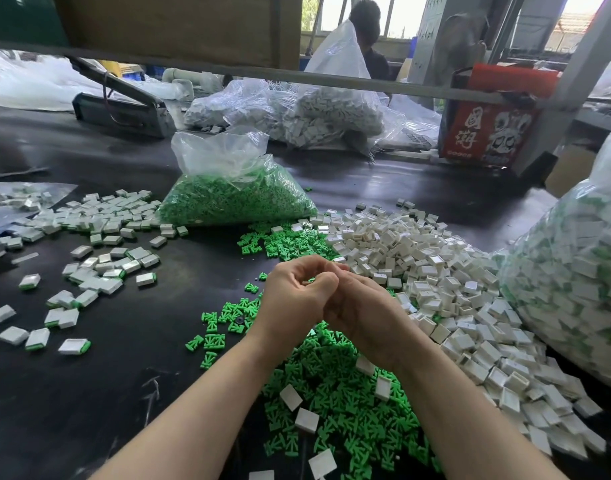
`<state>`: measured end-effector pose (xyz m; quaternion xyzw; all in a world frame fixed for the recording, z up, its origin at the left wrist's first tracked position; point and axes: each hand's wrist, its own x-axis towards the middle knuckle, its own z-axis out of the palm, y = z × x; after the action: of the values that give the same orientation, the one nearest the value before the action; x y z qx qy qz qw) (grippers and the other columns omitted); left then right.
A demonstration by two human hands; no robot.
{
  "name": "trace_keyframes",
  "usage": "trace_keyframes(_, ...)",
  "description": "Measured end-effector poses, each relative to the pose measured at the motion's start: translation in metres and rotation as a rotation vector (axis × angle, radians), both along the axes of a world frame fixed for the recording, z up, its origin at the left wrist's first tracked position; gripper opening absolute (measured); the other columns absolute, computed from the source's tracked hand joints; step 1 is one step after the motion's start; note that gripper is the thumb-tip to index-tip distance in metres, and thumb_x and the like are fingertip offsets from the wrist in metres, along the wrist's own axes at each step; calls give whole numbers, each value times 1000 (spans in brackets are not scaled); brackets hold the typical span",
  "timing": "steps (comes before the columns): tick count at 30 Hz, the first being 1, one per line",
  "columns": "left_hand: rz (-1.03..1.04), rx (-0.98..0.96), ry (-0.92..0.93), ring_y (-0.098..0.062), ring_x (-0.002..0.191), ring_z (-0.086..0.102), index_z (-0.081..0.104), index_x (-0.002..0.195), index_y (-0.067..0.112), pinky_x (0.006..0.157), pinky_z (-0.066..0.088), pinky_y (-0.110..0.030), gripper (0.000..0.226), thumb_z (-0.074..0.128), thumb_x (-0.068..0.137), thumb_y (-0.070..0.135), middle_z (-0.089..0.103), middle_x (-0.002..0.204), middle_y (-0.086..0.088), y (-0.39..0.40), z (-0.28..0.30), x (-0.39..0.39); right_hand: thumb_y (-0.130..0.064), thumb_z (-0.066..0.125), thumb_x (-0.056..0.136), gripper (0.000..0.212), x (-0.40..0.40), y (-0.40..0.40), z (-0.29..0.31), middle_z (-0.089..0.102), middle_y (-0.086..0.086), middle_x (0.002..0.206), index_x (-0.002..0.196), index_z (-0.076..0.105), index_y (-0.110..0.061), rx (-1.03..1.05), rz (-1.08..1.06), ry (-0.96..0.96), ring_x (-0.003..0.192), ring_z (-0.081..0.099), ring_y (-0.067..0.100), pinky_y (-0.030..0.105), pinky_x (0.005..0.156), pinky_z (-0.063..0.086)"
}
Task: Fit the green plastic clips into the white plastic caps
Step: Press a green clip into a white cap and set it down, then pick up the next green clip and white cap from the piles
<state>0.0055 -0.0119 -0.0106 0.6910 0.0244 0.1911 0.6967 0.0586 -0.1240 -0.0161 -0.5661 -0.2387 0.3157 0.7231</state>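
— Left hand (297, 296) and right hand (361, 320) pressed together over the middle of the dark table (124, 375), fingers of both curled inward. Something tiny between the fingertips, too hidden to name. Impossible to tell whether either hand truly grips a part.

— Whereabouts of the parts?

— Loose green clips (332, 386) heaped right under the wrists, more scattered just beyond the knuckles. Loose white caps (435, 282) piled to the right, touching the green heap. Finished caps with green edges (99, 268) strewn across the left of the table.

— Likely trouble from here?

— Probably a clip pushed in crooked or the wrong way round, since fingers cover the joint and hide the alignment. Also a slip: small smooth parts, squeezed hard, could pop out and vanish into the mixed heap below. A few white caps already lying on the green pile, so sorting could get muddled.

— Counts?

— Two hands. Clips and caps far too many to count, hundreds of each at a guess. One open bag of green clips (234, 199) behind the hands. One large bag of assembled pieces (571, 265) at far right. At least two bags of white parts (332, 112) further back. One red carton (487, 133). One other person (366, 26) beyond the bench.
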Motion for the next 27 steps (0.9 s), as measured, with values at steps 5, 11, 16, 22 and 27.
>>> trace_keyframes(5,-39,-46,45,-30,50,47,74,91,1,42,38,-25,37,46,76,19,55,59,-28,0,3,0,-53,59,86,48,-1,1,-5,59,10,67,88,72,-7,-59,-76,-102,60,51,19,34,60,35)
trace_keyframes(11,-25,-74,86,-26,50,47,73,93,-1,41,38,-20,40,46,75,21,57,56,-17,-3,1,2,-46,58,90,31,-2,4,-8,56,1,63,82,74,-21,-36,-102,-87,56,51,11,29,58,36)
trace_keyframes(16,-19,-54,80,-22,44,47,74,93,0,41,38,-19,29,45,93,2,57,52,-12,-1,-1,2,-43,57,91,28,-3,5,-9,55,-2,60,81,76,-24,-24,-112,-71,54,51,9,23,53,38)
trace_keyframes(22,-43,-47,70,-18,41,49,75,88,4,42,39,-18,32,48,79,18,58,52,-13,-1,-1,2,-37,57,94,28,-3,6,-10,53,-5,57,78,76,-25,7,-120,-37,51,49,8,19,50,41)
trace_keyframes(27,-57,-32,83,-22,43,49,73,87,1,41,38,-22,36,46,78,24,59,54,-14,4,-5,6,-59,54,88,46,-3,6,-8,54,2,59,81,72,-16,-51,-104,-27,53,46,12,26,53,32)
